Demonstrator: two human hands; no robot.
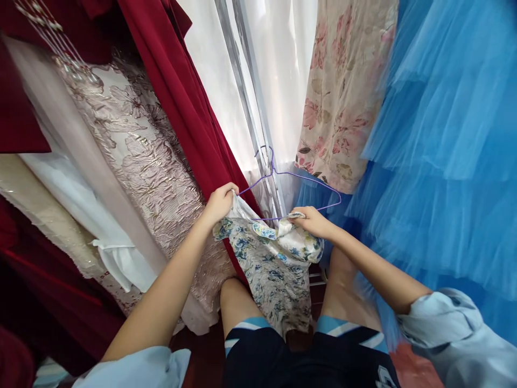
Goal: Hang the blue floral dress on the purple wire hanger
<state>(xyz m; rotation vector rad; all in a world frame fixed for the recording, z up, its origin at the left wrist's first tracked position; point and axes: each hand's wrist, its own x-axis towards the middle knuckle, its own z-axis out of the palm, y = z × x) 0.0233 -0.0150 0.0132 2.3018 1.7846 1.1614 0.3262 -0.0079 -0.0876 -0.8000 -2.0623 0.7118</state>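
Note:
A white dress with a blue and green floral print hangs between my two hands, above my knees. My left hand is closed on the dress's shoulder, where the left end of a purple wire hanger runs to it. My right hand pinches the collar edge on the other side. The hanger's right end sticks out bare above my right hand, outside the garment. Its hook points up in front of the metal poles. Whether my left fingers also grip the wire is hidden.
Dark red and pink brocade garments hang on the left, beside white and cream ones. Metal poles stand before a white curtain. On the right hang a pink floral garment and a tiered blue tulle dress.

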